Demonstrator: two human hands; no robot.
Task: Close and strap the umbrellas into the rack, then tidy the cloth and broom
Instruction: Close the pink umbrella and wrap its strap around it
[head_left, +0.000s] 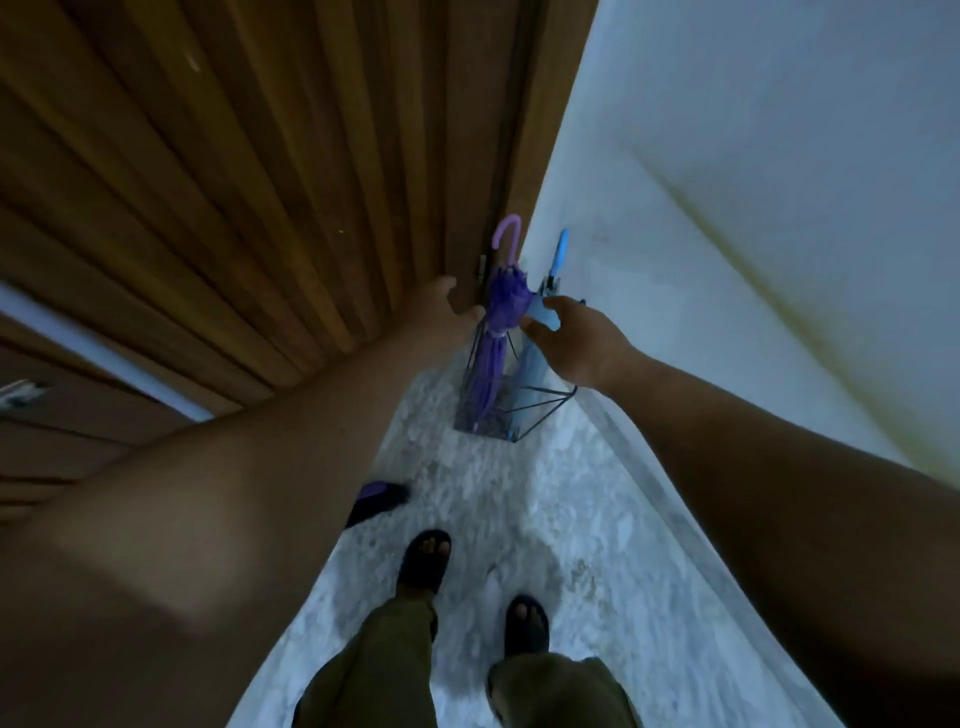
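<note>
A black wire rack (540, 402) stands on the floor in the corner between the wooden door and the white wall. Two closed umbrellas stand upright in it: a purple umbrella (491, 353) with a pink hooked handle on the left, and a light blue umbrella (532, 364) with a blue handle on the right. My right hand (576, 345) pinches the blue umbrella's folded fabric near its top. My left hand (441, 306) hovers just left of the purple umbrella with fingers curled and apart, holding nothing. No cloth or broom is in view.
A ribbed wooden door (260, 182) fills the left side, and a white wall (753, 182) the right. A dark purple object (376, 496) lies on the speckled floor (493, 493) near my left arm. My sandalled feet (423, 564) stand below.
</note>
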